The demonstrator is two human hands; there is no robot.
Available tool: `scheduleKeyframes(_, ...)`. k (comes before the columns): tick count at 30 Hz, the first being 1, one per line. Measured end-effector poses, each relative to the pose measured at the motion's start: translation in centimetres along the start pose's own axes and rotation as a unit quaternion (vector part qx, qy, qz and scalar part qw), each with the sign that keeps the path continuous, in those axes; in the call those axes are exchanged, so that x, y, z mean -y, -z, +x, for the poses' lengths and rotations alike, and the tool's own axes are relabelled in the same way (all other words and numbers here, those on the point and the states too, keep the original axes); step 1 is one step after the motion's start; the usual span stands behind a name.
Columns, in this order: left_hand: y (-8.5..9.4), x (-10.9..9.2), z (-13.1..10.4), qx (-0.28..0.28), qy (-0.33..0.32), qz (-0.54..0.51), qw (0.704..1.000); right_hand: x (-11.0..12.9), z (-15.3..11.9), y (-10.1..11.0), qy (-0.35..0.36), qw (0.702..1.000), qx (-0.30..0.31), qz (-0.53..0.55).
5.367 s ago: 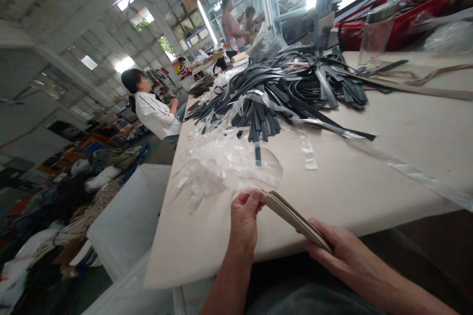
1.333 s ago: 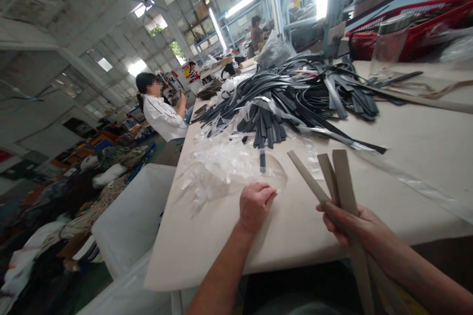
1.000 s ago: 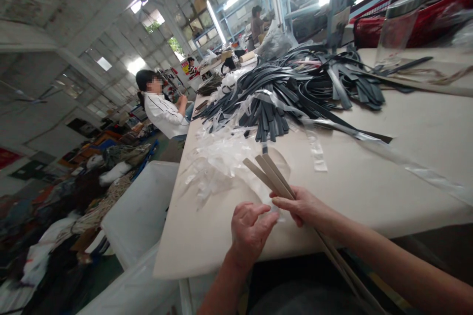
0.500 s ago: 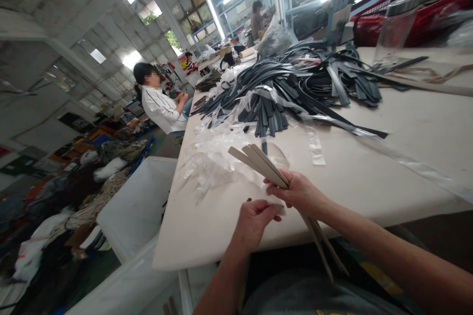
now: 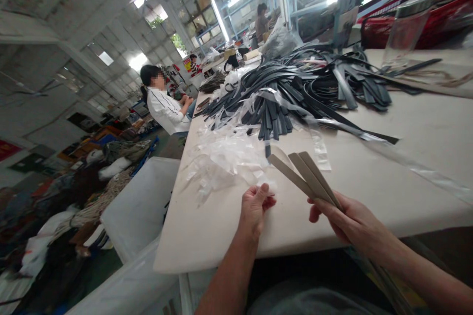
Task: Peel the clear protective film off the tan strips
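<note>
My right hand [image 5: 354, 219] is closed around several grey-beige straps [image 5: 308, 174]. Their rounded ends fan out above the fingers, and the long tails hang down past the table edge. To the left, my left hand [image 5: 256, 209] is pinched on a small piece of clear plastic film [image 5: 271, 188], partly hidden by the fingers. Just beyond it lies a loose heap of clear plastic wrapping [image 5: 225, 157]. Farther back, a large pile of dark grey straps [image 5: 281, 83] spreads over the table [image 5: 417, 182], some still wrapped in plastic.
A clear lidded jar [image 5: 404, 32] and a red basket [image 5: 451, 5] stand at the back right. White bins [image 5: 136, 206] sit left of the table. A co-worker in a white top [image 5: 164, 108] sits beyond the left table edge. Bundles cover the floor at far left.
My right hand has moved right with the straps, away from my left hand. My left hand has shifted slightly up, drawing the plastic film away from the straps.
</note>
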State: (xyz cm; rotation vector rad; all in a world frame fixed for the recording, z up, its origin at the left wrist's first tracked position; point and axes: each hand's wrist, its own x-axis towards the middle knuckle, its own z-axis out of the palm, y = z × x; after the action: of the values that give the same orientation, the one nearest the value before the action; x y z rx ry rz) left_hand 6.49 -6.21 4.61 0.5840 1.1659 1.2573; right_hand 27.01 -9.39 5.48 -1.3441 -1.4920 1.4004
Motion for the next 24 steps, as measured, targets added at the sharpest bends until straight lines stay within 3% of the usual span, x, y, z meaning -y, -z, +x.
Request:
scheduleKeyframes(5, -2.2, 0.9, 0.6, 0.069, 0.037, -0.031, 0.996, -0.2, -0.7, 0.9, -0.002, 0.995, -0.076, 0.069)
scheduleKeyframes(10, -2.5, 0.5, 0.3, 0.129, 0.126, -0.048, 0.982, 0.1, -1.7, 1.9, -0.033, 0.995, -0.092, 0.001)
scheduleKeyframes(15, -2.3, 0.1, 0.7, 0.084, 0.097, -0.050, 0.990, -1.5, -3.3, 1.9, -0.037, 0.998, -0.045, -0.018)
scheduleKeyframes(20, -3.1, -0.4, 1.2, 0.005, 0.042, -0.135, 0.990, -2.3, -4.3, 2.0, 0.017, 0.985, -0.037, -0.168)
scheduleKeyframes(24, -3.6, -1.2, 1.0, -0.005, 0.036, -0.187, 0.982, -2.5, -4.4, 1.7, 0.008, 0.974, -0.030, -0.223)
